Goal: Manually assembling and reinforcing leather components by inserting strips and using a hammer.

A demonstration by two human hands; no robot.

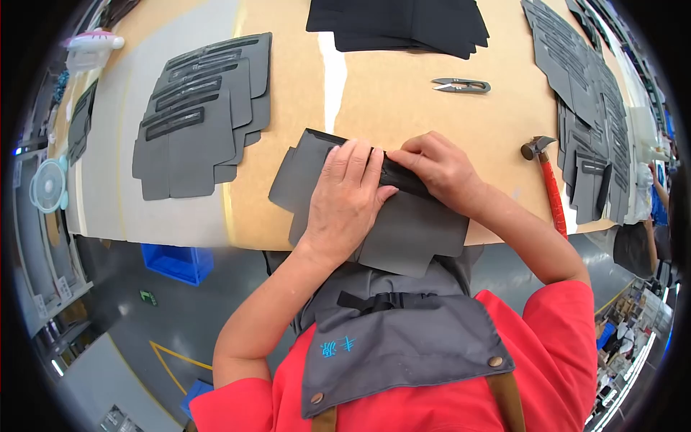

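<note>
A dark grey cut panel with notched corners lies at the table's near edge, overhanging it toward my lap. Across its far part runs a black strip, partly covered by my fingers. My left hand rests flat on the panel, fingers stretched toward its far edge and thumb beside the strip. Close to those fingertips, my right hand has thumb and forefinger pinched on the panel's black far edge. What lies under the fingers is hidden.
Overlapping grey panels lie left, more panels right. Black sheets are stacked at the back. Thread snips and a red-handled hammer lie to the right. A small fan stands beyond the left edge, a blue crate below.
</note>
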